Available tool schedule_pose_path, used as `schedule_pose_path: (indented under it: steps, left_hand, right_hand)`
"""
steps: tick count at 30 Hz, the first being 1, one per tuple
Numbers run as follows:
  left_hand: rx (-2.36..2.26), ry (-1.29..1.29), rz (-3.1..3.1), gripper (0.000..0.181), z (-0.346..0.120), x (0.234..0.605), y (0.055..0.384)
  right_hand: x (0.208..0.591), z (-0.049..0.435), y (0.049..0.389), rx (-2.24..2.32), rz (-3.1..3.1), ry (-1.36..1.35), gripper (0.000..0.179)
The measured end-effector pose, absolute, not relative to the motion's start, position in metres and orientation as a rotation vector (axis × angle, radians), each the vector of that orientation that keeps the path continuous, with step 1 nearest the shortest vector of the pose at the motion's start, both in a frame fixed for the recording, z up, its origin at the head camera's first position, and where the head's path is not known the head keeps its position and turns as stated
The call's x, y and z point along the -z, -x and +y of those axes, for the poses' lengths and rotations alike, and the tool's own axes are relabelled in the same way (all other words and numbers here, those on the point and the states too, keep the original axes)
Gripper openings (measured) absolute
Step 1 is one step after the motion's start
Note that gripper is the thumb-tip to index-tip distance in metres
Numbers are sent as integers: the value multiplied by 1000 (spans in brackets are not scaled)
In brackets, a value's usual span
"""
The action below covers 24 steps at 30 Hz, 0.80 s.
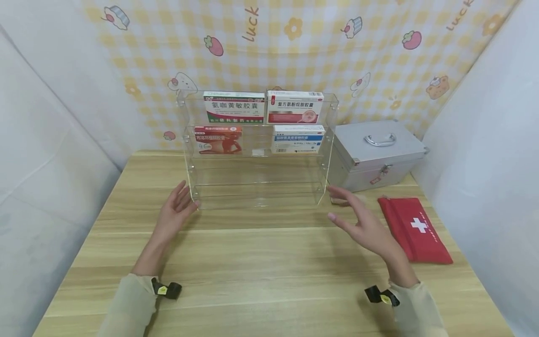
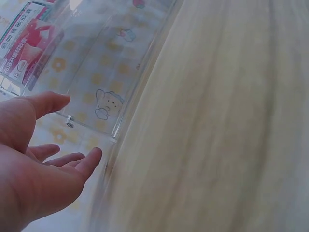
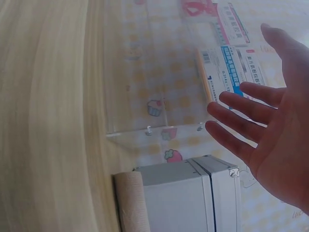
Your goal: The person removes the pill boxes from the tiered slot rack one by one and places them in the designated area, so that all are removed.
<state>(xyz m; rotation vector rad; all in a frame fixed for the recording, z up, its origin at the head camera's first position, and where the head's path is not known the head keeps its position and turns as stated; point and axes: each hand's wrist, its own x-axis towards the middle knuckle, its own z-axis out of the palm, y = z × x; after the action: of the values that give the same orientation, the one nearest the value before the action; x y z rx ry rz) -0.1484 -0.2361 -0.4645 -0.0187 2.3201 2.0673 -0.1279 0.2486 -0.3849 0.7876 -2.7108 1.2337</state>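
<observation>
A clear acrylic tiered rack (image 1: 258,188) stands upright on the table. Its top tier holds a green-and-white medicine box (image 1: 234,108) and a red-and-white medicine box (image 1: 294,108); one tier below are an orange-red box (image 1: 218,140) and a blue-and-white box (image 1: 297,140). My left hand (image 1: 173,213) is at the rack's lower left corner, thumb and fingers apart on either side of the side panel; whether it touches is unclear. Beside the lower right corner, my right hand (image 1: 364,224) has its fingers extended and holds nothing. The right wrist view shows this hand (image 3: 280,130) spread, palm visible.
Right of the rack sits a silver metal case (image 1: 375,154) with a handle and latch. A red first aid pouch (image 1: 417,229) lies in front of it. A beige roll (image 3: 131,200) lies by the case. Behind hangs a yellow checked cloth (image 1: 261,56); white curtains flank the wooden table (image 1: 261,276).
</observation>
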Motion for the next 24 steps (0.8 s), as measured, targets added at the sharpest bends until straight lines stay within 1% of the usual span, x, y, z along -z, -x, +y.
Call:
schedule_pose_path:
  steps: [6,11,17,24]
  left_hand:
    - [-2098,20,2302,79,-234,465,153]
    - [-2156,-1,2251,78,-230,457,153]
    - [-2152,-37,2230,79,-223,440,146]
    - [-2076,-14,2276,76,-223,441,142]
  right_hand:
    - [379,251,138,-1285,-2669,-803,62]
    - [372,253,143,-1317,-2643,-796,59]
    - [349,245,139,-1320,-2639,-750,56]
    - [326,232,144,-1278,-2571,-824,50]
